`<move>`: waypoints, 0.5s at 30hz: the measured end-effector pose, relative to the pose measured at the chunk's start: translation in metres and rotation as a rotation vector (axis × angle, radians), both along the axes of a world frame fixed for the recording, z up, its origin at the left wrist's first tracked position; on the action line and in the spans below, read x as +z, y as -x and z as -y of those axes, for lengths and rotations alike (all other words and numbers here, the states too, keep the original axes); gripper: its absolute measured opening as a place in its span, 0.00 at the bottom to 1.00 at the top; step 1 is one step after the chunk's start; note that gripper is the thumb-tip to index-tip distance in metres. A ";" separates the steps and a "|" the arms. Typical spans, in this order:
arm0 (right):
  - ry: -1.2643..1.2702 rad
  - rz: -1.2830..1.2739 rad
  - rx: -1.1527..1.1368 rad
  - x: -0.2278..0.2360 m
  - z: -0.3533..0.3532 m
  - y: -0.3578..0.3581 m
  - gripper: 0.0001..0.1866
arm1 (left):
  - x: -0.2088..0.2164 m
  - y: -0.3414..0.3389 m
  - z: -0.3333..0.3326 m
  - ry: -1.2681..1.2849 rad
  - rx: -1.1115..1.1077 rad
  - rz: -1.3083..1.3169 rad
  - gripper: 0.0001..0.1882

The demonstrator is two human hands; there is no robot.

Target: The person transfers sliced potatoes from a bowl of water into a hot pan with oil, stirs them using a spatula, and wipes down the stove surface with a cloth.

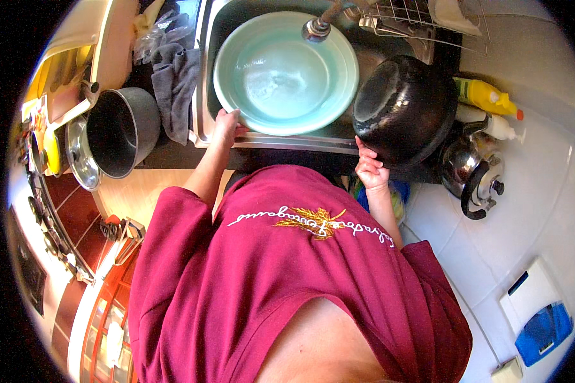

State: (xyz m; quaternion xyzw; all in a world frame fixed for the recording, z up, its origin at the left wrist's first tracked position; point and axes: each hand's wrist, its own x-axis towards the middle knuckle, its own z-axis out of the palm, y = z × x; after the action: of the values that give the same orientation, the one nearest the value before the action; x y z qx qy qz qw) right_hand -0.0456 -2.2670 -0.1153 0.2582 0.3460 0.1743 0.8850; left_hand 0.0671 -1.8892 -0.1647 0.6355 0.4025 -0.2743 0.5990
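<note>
Head view: your left hand [225, 124] steadies the pale turquoise basin [285, 71] by its near rim, fingers curled over the edge — it sits in the sink [204, 76] under the tap [317, 28]. Your right hand [370, 169] grips the black pot [404, 108] by its lower rim, fingers closed, tilted above the bench — a kettle [471, 175] stands just right.

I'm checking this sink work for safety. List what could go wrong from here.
1. The black pot is tilted on the sink edge, held only by the right hand at its rim; it might slip down.
2. The left hand grips the rim of the basin holding water; tipping it may spill some.
</note>
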 end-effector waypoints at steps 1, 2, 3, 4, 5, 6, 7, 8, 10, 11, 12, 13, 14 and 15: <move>0.019 -0.001 0.016 0.001 0.001 0.000 0.25 | 0.003 0.000 0.001 0.035 0.033 0.013 0.13; 0.037 -0.002 0.032 0.002 0.002 0.001 0.25 | 0.004 0.001 0.002 0.069 0.067 0.027 0.13; 0.105 -0.005 0.064 0.000 0.004 0.004 0.21 | 0.002 0.001 0.001 0.068 0.081 0.020 0.13; 0.173 -0.008 0.096 -0.004 0.008 0.009 0.17 | 0.000 0.003 0.000 0.066 0.095 0.014 0.12; 0.240 -0.011 0.128 -0.006 0.010 0.012 0.14 | -0.001 0.004 -0.001 0.065 0.110 0.007 0.11; 0.367 -0.021 0.182 -0.001 0.009 0.012 0.11 | 0.000 0.004 -0.002 0.075 0.110 0.011 0.11; 0.494 -0.031 0.234 0.010 0.006 0.011 0.08 | 0.003 0.004 -0.001 0.086 0.109 0.016 0.11; 0.621 -0.041 0.287 0.020 0.004 0.007 0.07 | 0.006 0.005 -0.001 0.096 0.108 0.019 0.10; 1.004 -0.154 0.523 0.020 0.004 0.002 0.05 | 0.000 0.010 -0.005 0.171 0.119 0.052 0.10; 1.167 -0.157 0.617 0.022 0.001 -0.001 0.06 | -0.004 0.014 -0.008 0.208 0.126 0.067 0.10; 1.331 -0.163 0.710 0.040 -0.013 -0.016 0.07 | -0.010 0.018 -0.010 0.192 0.052 0.134 0.10; 1.426 -0.109 0.817 0.058 -0.029 -0.033 0.09 | -0.016 0.024 -0.014 0.173 -0.017 0.202 0.10; 1.416 -0.047 0.869 0.056 -0.040 -0.043 0.11 | 0.001 0.019 -0.008 0.225 0.054 0.144 0.10; 1.390 -0.019 0.907 0.052 -0.051 -0.054 0.11 | 0.019 0.014 -0.002 0.273 0.125 0.084 0.10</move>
State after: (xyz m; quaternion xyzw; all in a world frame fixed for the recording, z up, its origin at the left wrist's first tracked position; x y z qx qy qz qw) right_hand 0.0081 -2.2157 -0.0637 -0.5104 0.4530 0.2584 0.6837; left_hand 0.0532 -1.8870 -0.1461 0.5326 0.3748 -0.2617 0.7123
